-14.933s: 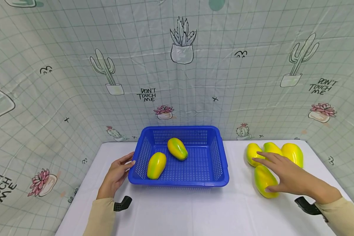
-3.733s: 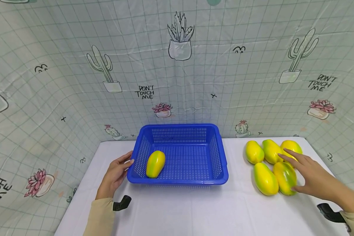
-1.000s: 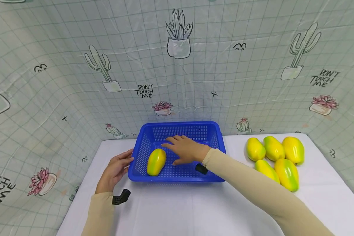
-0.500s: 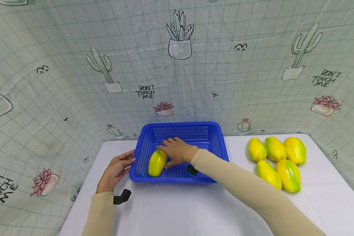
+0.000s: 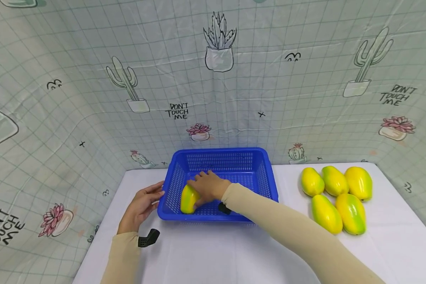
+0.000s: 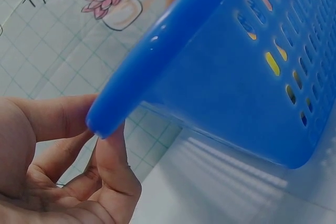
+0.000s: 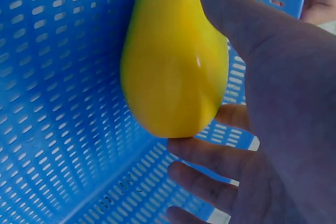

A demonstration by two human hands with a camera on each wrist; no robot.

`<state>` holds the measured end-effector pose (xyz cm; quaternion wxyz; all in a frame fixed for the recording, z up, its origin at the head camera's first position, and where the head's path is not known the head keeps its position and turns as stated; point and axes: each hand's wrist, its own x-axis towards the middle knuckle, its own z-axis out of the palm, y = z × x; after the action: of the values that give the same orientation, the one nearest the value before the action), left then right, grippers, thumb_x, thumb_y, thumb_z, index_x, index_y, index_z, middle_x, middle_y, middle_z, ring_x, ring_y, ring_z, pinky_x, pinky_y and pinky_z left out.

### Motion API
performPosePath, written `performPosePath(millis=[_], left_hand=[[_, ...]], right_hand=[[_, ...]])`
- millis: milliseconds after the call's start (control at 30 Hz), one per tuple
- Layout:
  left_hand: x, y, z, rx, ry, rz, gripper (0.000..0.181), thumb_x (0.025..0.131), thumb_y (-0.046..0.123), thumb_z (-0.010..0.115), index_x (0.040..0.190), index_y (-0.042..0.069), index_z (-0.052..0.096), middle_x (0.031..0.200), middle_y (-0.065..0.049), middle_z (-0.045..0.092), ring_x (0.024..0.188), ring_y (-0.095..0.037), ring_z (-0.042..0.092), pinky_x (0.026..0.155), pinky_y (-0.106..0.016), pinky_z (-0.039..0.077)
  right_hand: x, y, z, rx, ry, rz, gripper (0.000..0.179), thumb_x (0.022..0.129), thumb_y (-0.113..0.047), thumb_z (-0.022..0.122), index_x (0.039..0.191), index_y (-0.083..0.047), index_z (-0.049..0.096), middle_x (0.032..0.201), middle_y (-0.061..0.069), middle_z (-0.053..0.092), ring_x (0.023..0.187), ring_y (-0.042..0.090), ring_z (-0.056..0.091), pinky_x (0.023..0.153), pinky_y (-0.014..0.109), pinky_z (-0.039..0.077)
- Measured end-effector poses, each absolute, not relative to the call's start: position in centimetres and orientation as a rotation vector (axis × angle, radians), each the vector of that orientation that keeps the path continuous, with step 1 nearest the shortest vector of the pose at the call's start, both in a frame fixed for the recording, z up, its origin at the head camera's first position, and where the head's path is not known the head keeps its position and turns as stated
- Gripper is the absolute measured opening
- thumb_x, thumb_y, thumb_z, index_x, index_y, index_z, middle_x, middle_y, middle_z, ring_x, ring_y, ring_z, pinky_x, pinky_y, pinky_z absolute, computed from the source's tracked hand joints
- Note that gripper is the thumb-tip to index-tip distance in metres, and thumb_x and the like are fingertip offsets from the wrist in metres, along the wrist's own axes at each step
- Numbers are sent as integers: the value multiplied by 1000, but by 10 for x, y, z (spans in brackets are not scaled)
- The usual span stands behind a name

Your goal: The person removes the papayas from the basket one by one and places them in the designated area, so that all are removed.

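Note:
A yellow-green mango [image 5: 188, 200] lies at the left side inside a blue slotted plastic basket [image 5: 206, 218]. My right hand [image 5: 208, 187] reaches into the basket and grips this mango. In the right wrist view the thumb presses one side of the mango [image 7: 176, 61], and fingertips [image 7: 181, 145] touch its far side and lower end. On the basket's left, my left hand [image 5: 141, 205] holds the rim. The left wrist view shows that rim [image 6: 113, 106] pinched between the thumb and a bent finger.
Several more mangoes [image 5: 326, 214] sit in a two-row group on the white tablecloth [image 5: 198, 256], right of the basket. Behind the basket hangs a grid-patterned cloth [image 5: 248, 90] with cactus drawings. The right forearm crosses the basket's front right rim.
A second mango has left the basket and the right-hand group has grown. From that group my right hand moved left into the basket and took hold of the mango there. The left hand stayed.

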<state>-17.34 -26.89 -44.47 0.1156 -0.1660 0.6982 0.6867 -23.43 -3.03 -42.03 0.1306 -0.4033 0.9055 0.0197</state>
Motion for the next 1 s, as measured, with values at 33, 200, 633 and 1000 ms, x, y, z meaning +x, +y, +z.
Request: performPosePath(millis=[33, 200, 633, 1000], left_hand=[[-173, -269, -445, -489, 2048, 2009, 56, 107, 3, 59, 160, 2, 43, 135, -5, 64, 96, -6, 67, 83, -21, 58], [-172, -267, -444, -486, 2053, 2014, 56, 106, 2, 59, 160, 1, 43, 138, -8, 63, 95, -7, 67, 82, -20, 58], [-171, -268, -445, -478, 2048, 2023, 56, 107, 3, 59, 160, 1, 43, 136, -7, 64, 96, -8, 67, 83, -20, 58], [-171, -267, -447, -486, 2053, 2028, 55, 107, 2, 58, 159, 0, 44, 139, -10, 61, 96, -6, 68, 83, -20, 58]], right_hand=[[-234, -32, -421, -1171, 2628, 62, 86, 91, -60, 78, 159, -17, 47, 151, 10, 58, 141, 31, 51, 123, 54, 36], [-233, -39, -422, -1188, 2608, 105, 88, 89, -61, 79, 159, -19, 47, 152, 8, 57, 140, 29, 52, 122, 51, 38], [-229, -55, -427, -1179, 2581, 276, 90, 90, -59, 78, 165, -29, 38, 154, 3, 54, 142, 24, 49, 122, 45, 40], [-231, -58, -429, -1240, 2561, 333, 91, 87, -52, 85, 164, -35, 40, 153, 3, 53, 143, 24, 48, 121, 45, 40]])
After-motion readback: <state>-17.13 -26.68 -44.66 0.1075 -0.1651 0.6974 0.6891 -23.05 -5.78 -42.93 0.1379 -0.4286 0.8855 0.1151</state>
